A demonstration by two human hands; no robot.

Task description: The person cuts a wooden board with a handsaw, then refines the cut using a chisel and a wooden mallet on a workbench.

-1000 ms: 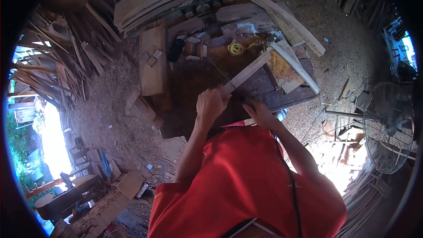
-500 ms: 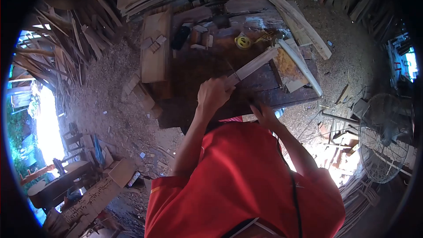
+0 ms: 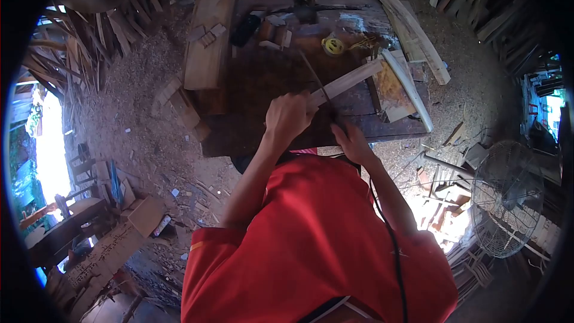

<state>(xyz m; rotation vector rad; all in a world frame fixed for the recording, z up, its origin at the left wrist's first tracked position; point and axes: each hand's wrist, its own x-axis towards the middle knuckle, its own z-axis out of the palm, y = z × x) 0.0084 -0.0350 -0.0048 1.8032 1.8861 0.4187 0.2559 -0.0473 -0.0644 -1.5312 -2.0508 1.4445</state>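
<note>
My left hand [image 3: 289, 118] is closed around the near end of a pale wooden strip [image 3: 353, 81], pressing it down at the dark workbench. In my right hand [image 3: 353, 142] is the dark handle of a hand saw [image 3: 315, 76]. Its thin blade lies across the strip just beside my left fingers and points away from me. The blade's teeth are too small to make out. The strip's far end rests by a flat wooden board [image 3: 394, 93] and a long pale batten [image 3: 409, 91].
On the workbench [image 3: 263, 93] lie a yellow tape measure [image 3: 333, 45], small wood blocks [image 3: 276, 37], a black object [image 3: 246, 30] and a thick plank [image 3: 209, 42]. A wire fan [image 3: 508, 197] stands at right. A black cord [image 3: 391, 233] runs down the red shirt.
My right hand has pushed forward and left, so more of the saw blade reaches beyond the strip. My left hand keeps its grip. The whole view has shifted slightly.
</note>
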